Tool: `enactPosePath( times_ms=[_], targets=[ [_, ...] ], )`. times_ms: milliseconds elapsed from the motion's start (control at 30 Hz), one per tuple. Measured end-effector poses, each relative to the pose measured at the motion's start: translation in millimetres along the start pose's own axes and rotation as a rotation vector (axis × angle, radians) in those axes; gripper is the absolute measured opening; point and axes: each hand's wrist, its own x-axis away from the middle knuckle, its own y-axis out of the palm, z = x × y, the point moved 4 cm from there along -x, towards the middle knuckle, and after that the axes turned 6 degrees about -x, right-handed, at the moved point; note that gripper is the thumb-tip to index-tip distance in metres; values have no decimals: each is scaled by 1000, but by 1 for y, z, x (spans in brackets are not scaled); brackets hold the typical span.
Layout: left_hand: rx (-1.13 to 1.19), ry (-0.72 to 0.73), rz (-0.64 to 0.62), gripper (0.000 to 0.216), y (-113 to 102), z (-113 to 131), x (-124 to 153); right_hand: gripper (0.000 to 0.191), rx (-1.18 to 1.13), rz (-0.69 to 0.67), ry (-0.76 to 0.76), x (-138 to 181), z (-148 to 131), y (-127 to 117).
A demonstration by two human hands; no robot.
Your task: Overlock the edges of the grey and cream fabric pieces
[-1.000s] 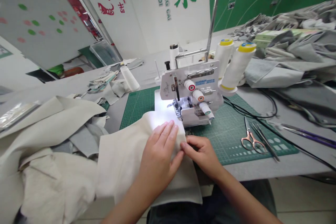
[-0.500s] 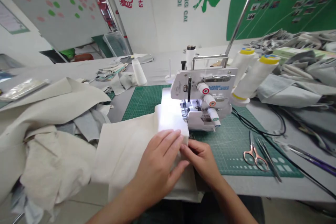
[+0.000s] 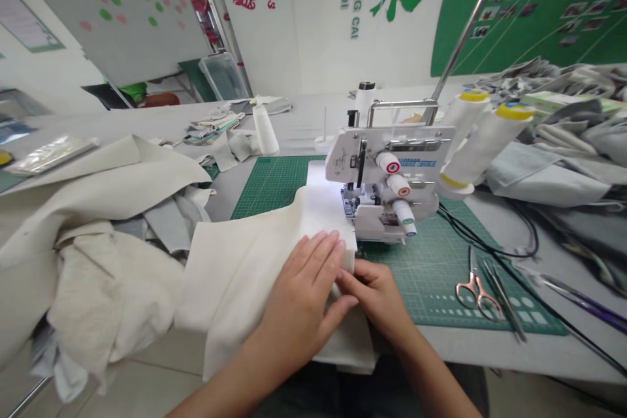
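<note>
Cream fabric (image 3: 245, 274) runs from the table's front edge up to the presser foot of a white overlock machine (image 3: 386, 157). On top of it my left hand (image 3: 304, 297) lies flat, fingers stretched toward the machine and thumb apart. My right hand (image 3: 377, 290) pinches the fabric's right edge between thumb and fingers, just below the machine. Its curled fingers are partly hidden under the cloth. The fabric's far part lies beneath the machine's light, left of the needle area.
A green cutting mat (image 3: 421, 274) lies under the machine. Scissors (image 3: 477, 290) and tweezers (image 3: 504, 300) rest on it at right. White thread cones (image 3: 490, 144) stand behind. Crumpled cloth (image 3: 108, 287) covers the left side; grey cloth (image 3: 548, 173) is piled right.
My left hand has slid slightly forward with the fabric toward the machine. My right hand keeps its pinch. The whole view has shifted a little, so the machine appears farther right.
</note>
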Motion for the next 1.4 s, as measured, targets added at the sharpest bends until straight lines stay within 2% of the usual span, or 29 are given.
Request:
enactPosePath(
  times_ms=[333, 800, 1167, 1400],
  targets=[
    [-14, 10, -24, 68, 1, -6, -10, 36, -102, -14, 65, 0, 3, 0],
    [-21, 20, -35, 64, 5, -17, -23, 26, -52, -21, 47, -1, 3, 1],
    [5, 35, -56, 65, 5, -26, -37, 43, -12, -39, 29, 1, 3, 1],
    [12, 41, -94, 65, 5, -33, -47, 38, 3, -53, 63, 1, 4, 2]
  ],
)
